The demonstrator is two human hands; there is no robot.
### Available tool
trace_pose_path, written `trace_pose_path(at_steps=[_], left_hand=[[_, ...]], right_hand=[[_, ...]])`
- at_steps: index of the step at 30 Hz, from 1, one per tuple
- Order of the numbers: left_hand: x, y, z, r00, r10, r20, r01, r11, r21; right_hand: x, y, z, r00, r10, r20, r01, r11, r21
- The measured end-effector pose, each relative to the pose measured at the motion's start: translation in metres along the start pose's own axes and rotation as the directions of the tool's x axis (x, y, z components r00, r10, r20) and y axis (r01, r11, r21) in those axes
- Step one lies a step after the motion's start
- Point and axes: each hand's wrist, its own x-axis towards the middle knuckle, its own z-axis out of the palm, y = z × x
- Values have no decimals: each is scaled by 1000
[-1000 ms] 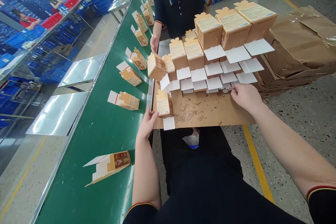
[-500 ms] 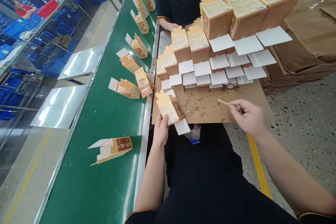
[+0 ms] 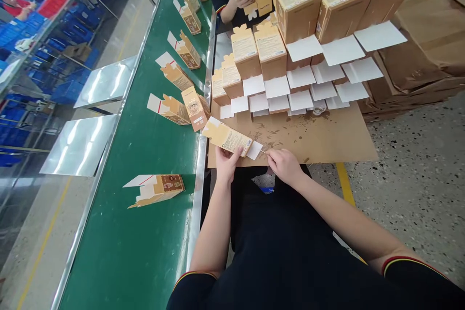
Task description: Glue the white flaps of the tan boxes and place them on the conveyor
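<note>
Plenty of open room on the bare brown surface [image 3: 327,135] to the right of the hands, but the stacked cartons [image 3: 276,58] wall off the far side and the belt [image 3: 145,193] has loose boxes [image 3: 156,190] scattered along it.

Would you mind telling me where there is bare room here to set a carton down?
Bare patches: the brown board right of the right hand, below the stacked cartons; and the green belt below the lone carton. Crowded: the board's far half and the belt beside the left hand.
</note>
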Motion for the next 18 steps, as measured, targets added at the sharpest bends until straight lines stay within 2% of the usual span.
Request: trace_pose_path(at_steps=[4, 7, 12, 15, 18], left_hand=[[-3, -2, 4, 999, 40, -12, -39, 998, 43], [-7, -5, 11, 991, 130, -17, -127, 984, 127], [-25, -11, 24, 968, 251, -14, -232, 914, 333], [-31, -12, 30, 971, 237, 0, -214, 877, 430], [-30, -13, 37, 979, 204, 14, -185, 854, 486]], right_hand=[[1, 0, 1, 998, -50, 46, 49, 999, 15], [-5, -4, -5, 998, -65, 24, 63, 995, 77], [-26, -6, -33, 986, 118, -113, -91, 971, 223], [-41, -3, -51, 965, 224, -133, -185, 949, 256], [-47, -2, -60, 945, 286, -159, -235, 931, 279]])
